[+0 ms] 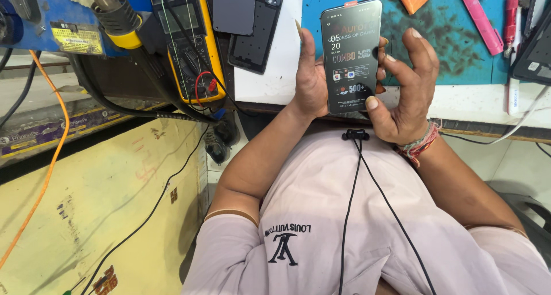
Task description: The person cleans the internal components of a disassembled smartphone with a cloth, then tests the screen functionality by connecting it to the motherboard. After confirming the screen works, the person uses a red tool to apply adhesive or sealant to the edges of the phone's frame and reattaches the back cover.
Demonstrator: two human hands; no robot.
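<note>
A dark smartphone [351,54] with its screen lit is held upright over the edge of the workbench. My left hand [310,80] grips it along its left side from behind. My right hand [404,91] wraps its right side, with the thumb pressed on the lower right corner of the screen and the fingers curled at the edge. A braided band [422,143] circles my right wrist.
A yellow multimeter [186,42] with red and black leads lies at the left of the bench, beside a dark phone back cover [255,28] and a grey panel. A teal work mat [453,37] holds pink tools. An orange cable [51,157] hangs at left.
</note>
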